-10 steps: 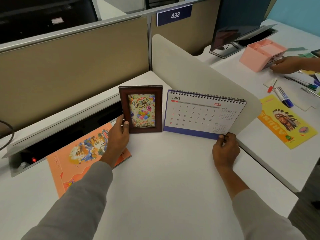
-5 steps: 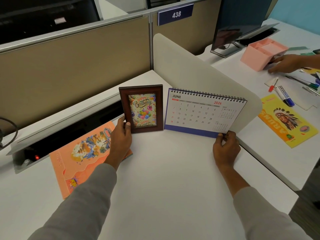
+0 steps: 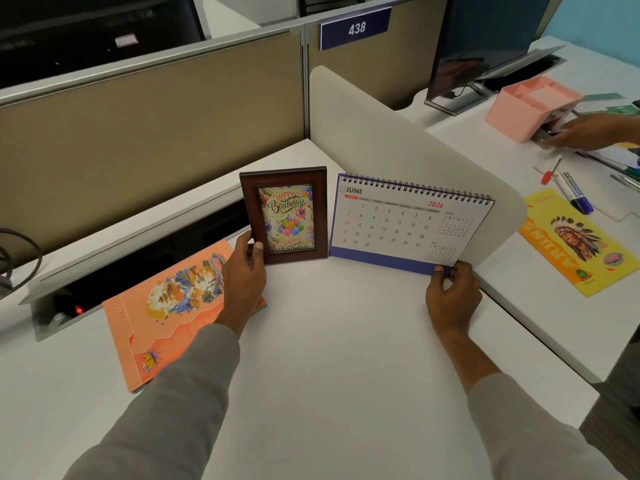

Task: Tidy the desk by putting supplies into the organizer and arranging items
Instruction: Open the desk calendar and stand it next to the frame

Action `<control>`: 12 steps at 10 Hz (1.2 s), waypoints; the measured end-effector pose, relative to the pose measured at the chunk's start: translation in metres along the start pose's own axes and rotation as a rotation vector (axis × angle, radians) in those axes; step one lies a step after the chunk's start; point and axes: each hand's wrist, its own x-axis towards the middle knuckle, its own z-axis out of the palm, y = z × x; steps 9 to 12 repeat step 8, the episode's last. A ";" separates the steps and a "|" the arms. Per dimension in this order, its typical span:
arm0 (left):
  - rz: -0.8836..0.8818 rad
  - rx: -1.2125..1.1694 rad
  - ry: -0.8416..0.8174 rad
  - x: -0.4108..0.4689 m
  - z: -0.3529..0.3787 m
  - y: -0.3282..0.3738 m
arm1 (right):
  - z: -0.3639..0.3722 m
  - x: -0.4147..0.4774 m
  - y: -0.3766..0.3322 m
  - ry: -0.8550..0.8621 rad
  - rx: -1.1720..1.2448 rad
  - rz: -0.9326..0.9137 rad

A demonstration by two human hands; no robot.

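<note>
Brown frame [image 3: 284, 216] upright, long axis vert., L hand [image 3: 244, 271]; calendar [image 3: 405, 223], R hand [image 3: 452, 296]

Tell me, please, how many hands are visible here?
3. The left hand holds the brown wooden picture frame; the right hand grips a corner of the white spiral desk calendar; another person's hand is beside the pink plastic organizer, far right. Their other hand is unseen.

orange notebook [image 3: 166, 306]: right corner under left hand [image 3: 242, 275] | monitor [image 3: 485, 39]: top cut off
</note>
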 end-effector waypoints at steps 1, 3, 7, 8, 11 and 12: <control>-0.009 -0.022 -0.004 0.001 -0.001 0.000 | 0.001 0.000 0.001 -0.009 0.007 -0.002; -0.024 -0.041 -0.051 0.005 -0.004 -0.004 | 0.001 -0.001 0.001 -0.032 0.002 -0.009; -0.045 -0.164 -0.071 0.003 -0.012 0.001 | -0.006 -0.004 -0.014 -0.004 0.075 0.035; -0.001 -0.099 0.011 0.002 -0.023 0.001 | -0.011 -0.004 -0.017 -0.014 0.134 0.025; -0.001 -0.099 0.011 0.002 -0.023 0.001 | -0.011 -0.004 -0.017 -0.014 0.134 0.025; -0.001 -0.099 0.011 0.002 -0.023 0.001 | -0.011 -0.004 -0.017 -0.014 0.134 0.025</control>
